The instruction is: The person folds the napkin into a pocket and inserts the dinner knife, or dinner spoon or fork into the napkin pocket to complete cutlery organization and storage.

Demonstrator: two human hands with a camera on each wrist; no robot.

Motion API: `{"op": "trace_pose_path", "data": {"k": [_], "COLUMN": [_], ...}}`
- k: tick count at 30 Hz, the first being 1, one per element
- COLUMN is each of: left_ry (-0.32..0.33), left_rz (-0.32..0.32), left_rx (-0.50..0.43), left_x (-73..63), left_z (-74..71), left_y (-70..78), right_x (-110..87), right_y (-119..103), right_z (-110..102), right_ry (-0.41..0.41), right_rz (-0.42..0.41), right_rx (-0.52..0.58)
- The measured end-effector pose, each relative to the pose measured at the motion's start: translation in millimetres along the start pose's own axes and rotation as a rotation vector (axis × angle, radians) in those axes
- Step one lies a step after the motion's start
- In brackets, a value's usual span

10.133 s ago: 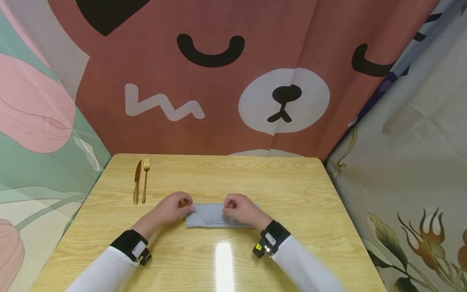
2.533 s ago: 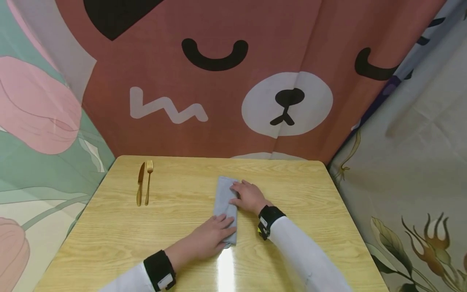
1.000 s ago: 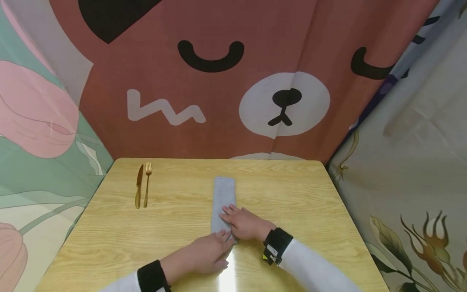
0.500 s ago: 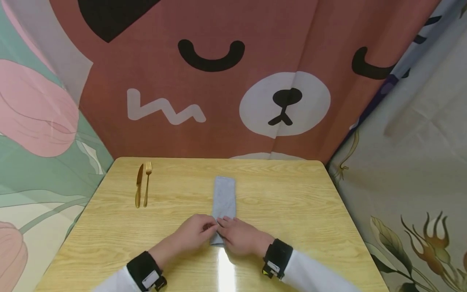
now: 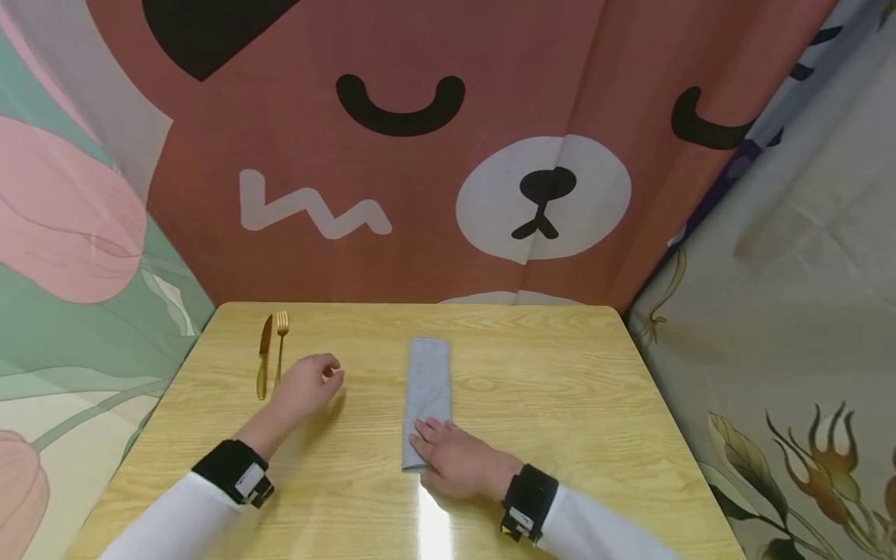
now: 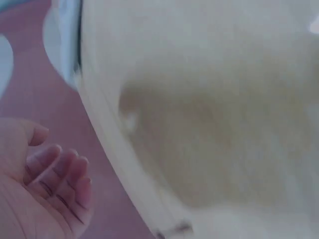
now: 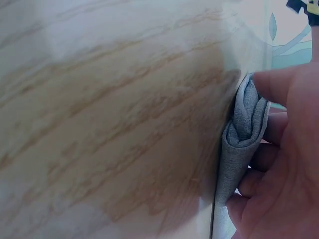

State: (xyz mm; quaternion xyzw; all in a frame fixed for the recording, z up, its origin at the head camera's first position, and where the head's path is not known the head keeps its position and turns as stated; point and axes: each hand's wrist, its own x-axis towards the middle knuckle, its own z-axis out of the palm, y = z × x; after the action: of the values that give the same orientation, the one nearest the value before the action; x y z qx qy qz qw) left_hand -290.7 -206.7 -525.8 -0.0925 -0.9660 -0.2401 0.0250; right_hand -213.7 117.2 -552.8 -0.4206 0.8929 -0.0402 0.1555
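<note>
A folded grey-blue cloth napkin [image 5: 429, 379] lies lengthwise on the wooden table, a long narrow strip pointing away from me. My right hand [image 5: 458, 461] rests on its near end with the fingers spread flat over the cloth. In the right wrist view the napkin's rolled layers [image 7: 241, 144] show at that end, the thumb touching them. My left hand [image 5: 304, 386] is above the table left of the napkin, fingers loosely curled and holding nothing. Just beyond its wrist lies a gold fork [image 5: 282, 327], its handle end partly hidden, with a gold knife [image 5: 263, 365] beside it.
The wooden table [image 5: 546, 373] has rounded far corners. A brown curtain with a bear print [image 5: 420, 264] hangs behind it, and patterned cloths hang along both sides. Glare marks the table's near middle.
The napkin was turned from crosswise to lengthwise and smoothed with both hands. In the last half second my left hand has left it, moving left towards the cutlery; my right hand stays on it.
</note>
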Motion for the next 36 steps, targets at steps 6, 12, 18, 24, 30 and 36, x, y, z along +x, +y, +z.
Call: {"op": "trace_pose_path", "data": {"k": [6, 12, 18, 24, 30, 36], "left_ry": [-0.035, -0.092, -0.176, -0.251, -0.245, -0.199], "left_rz": [-0.141, -0.235, -0.335, -0.414, -0.464, -0.467], "left_rx": [0.07, 0.129, 0.098, 0.026, 0.013, 0.032], "left_x": [27.5, 44.6, 49.0, 45.7, 44.6, 49.7], "left_z": [-34.7, -49.2, -48.0, -40.2, -36.1, -31.2], "left_y": [-48.8, -77.3, -87.2, -89.3, -90.1, -97.4], "right_x": [-0.9, -0.4, 0.0, 0.7, -0.5, -1.5], "right_y": [2.4, 2.6, 2.7, 3.1, 1.7, 1.1], "right_z": [-0.8, 0.4, 3.0, 2.7, 1.7, 1.1], "right_ry": [-0.019, -0.021, -0.018, -0.025, -0.029, -0.034], "right_rz": [-0.009, 0.002, 0.001, 0.004, 0.018, 0.031], "right_rx": [0.032, 0.073, 0.111, 0.129, 0.133, 0.128]}}
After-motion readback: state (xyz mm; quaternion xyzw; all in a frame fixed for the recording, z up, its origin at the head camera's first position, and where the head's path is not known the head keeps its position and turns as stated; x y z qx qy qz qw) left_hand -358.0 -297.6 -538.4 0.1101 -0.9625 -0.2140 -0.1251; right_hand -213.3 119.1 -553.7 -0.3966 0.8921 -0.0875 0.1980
